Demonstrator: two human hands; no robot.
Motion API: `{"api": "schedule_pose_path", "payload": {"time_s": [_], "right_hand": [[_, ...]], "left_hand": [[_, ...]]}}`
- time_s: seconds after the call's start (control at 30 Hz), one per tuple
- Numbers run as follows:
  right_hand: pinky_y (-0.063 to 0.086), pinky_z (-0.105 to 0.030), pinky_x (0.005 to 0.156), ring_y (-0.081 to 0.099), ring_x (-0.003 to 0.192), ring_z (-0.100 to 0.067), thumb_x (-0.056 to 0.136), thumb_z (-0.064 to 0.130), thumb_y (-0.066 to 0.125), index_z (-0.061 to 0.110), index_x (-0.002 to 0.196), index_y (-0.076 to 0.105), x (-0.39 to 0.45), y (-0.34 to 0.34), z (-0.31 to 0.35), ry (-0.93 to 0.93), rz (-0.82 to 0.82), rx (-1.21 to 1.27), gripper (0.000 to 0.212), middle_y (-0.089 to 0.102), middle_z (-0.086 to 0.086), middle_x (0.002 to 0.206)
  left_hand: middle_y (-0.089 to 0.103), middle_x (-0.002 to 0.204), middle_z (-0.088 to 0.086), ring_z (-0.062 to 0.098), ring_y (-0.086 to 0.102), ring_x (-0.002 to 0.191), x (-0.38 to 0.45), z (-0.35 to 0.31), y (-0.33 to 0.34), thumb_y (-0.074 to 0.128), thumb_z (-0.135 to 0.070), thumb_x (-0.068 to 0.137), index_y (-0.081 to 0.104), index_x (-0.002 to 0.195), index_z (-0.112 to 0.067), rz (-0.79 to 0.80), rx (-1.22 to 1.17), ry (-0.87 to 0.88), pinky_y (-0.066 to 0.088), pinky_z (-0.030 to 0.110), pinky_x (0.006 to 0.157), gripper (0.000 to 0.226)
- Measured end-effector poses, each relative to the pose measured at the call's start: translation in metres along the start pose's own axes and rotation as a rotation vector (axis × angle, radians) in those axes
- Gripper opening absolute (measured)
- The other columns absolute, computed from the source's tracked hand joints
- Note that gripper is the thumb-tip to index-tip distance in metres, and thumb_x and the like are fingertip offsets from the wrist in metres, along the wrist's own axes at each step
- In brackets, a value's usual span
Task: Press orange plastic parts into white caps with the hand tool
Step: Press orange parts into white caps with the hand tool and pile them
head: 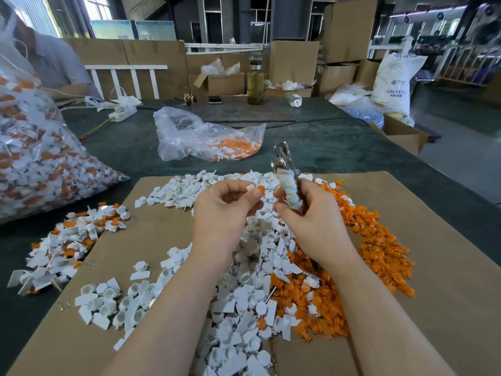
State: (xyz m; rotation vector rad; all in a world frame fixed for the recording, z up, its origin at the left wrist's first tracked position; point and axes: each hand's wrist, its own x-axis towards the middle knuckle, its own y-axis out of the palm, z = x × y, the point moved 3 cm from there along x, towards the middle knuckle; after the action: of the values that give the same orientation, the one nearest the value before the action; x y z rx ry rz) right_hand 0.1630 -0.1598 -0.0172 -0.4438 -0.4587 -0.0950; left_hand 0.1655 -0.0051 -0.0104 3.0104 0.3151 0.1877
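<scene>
My left hand (pixel 225 210) pinches a white cap (pixel 250 187) with an orange part (pixel 261 190) against it between thumb and fingers. My right hand (pixel 311 215) grips the hand tool (pixel 287 180) by its cloth-wrapped handle, metal head pointing up, just beside the cap. Below, loose white caps (pixel 244 294) and orange parts (pixel 374 253) lie heaped on cardboard (pixel 433 280) over the worktop (pixel 339 147).
</scene>
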Motion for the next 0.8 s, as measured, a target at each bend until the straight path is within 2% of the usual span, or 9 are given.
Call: {"api": "schedule_pose_path", "payload": {"time_s": [0.1,0.23,0.33,0.37,0.47,0.53,0.67,0.8], "right_hand": [[0.041,-0.011,0.054,0.057,0.061,0.004,0.088,0.014,0.067,0.02,0.099,0.064,0.0007,-0.0011,0.0002,0.001,0.029,-0.007,0.013,0.061,0.028,0.073],[0.048,-0.026,0.06,0.059,0.069,-0.009,0.087,0.015,0.068,0.018,0.096,0.064,0.0004,-0.0042,0.0,0.022,0.141,-0.034,0.011,0.063,0.012,0.076],[0.044,-0.016,0.057,0.056,0.066,-0.002,0.085,0.014,0.07,0.018,0.09,0.062,-0.0016,-0.0042,0.0011,0.029,0.25,-0.03,0.01,0.062,0.02,0.072],[0.046,-0.019,0.059,0.058,0.067,-0.004,0.085,0.016,0.07,0.018,0.09,0.062,-0.0021,-0.0039,0.0011,0.034,0.281,-0.032,0.01,0.063,0.018,0.075],[0.052,-0.04,0.074,0.063,0.08,-0.019,0.086,0.019,0.069,0.015,0.097,0.064,-0.0029,-0.003,0.0012,0.05,0.351,-0.058,0.013,0.066,-0.001,0.088],[0.05,-0.045,0.076,0.062,0.08,-0.023,0.086,0.019,0.069,0.014,0.098,0.064,-0.0033,-0.0021,0.0018,0.048,0.375,-0.071,0.013,0.065,-0.006,0.088],[0.048,-0.047,0.074,0.06,0.079,-0.027,0.087,0.015,0.068,0.01,0.097,0.064,-0.0042,0.0001,0.0022,0.041,0.399,-0.096,0.012,0.063,-0.009,0.086],[0.05,-0.043,0.073,0.061,0.08,-0.021,0.087,0.012,0.065,0.013,0.097,0.065,-0.0048,0.003,0.0029,0.027,0.391,-0.124,0.01,0.064,-0.002,0.086]], "left_hand": [[0.075,0.073,0.003,0.018,0.074,0.07,0.0001,0.0002,-0.0014,0.077,-0.004,0.081,0.072,0.08,-0.016,-0.006,-0.015,0.008,0.059,0.022,0.066,0.013],[0.073,0.072,0.002,0.016,0.073,0.067,0.0016,-0.0008,-0.0041,0.074,-0.001,0.083,0.071,0.08,-0.015,-0.006,-0.076,0.022,0.058,0.021,0.065,0.015],[0.072,0.071,0.0,0.016,0.072,0.066,0.0034,-0.0009,-0.0071,0.073,0.0,0.083,0.071,0.083,-0.012,0.004,-0.125,0.027,0.059,0.023,0.067,0.013],[0.072,0.071,0.0,0.015,0.071,0.065,0.0039,-0.0009,-0.008,0.073,0.0,0.083,0.071,0.084,-0.012,0.01,-0.134,0.03,0.058,0.023,0.067,0.012],[0.072,0.069,-0.001,0.014,0.07,0.063,0.0057,-0.0013,-0.0097,0.071,0.0,0.083,0.071,0.086,-0.01,0.027,-0.162,0.039,0.057,0.022,0.066,0.011],[0.071,0.068,-0.002,0.013,0.07,0.062,0.0065,-0.002,-0.0098,0.07,0.001,0.084,0.07,0.086,-0.009,0.044,-0.18,0.048,0.058,0.022,0.066,0.011],[0.071,0.068,-0.003,0.012,0.069,0.062,0.0064,-0.0036,-0.0093,0.069,0.001,0.083,0.069,0.083,-0.011,0.079,-0.204,0.069,0.058,0.022,0.067,0.012],[0.071,0.067,-0.003,0.011,0.068,0.061,0.0068,-0.0039,-0.01,0.068,0.002,0.082,0.069,0.081,-0.011,0.085,-0.218,0.073,0.06,0.023,0.069,0.012]]}}
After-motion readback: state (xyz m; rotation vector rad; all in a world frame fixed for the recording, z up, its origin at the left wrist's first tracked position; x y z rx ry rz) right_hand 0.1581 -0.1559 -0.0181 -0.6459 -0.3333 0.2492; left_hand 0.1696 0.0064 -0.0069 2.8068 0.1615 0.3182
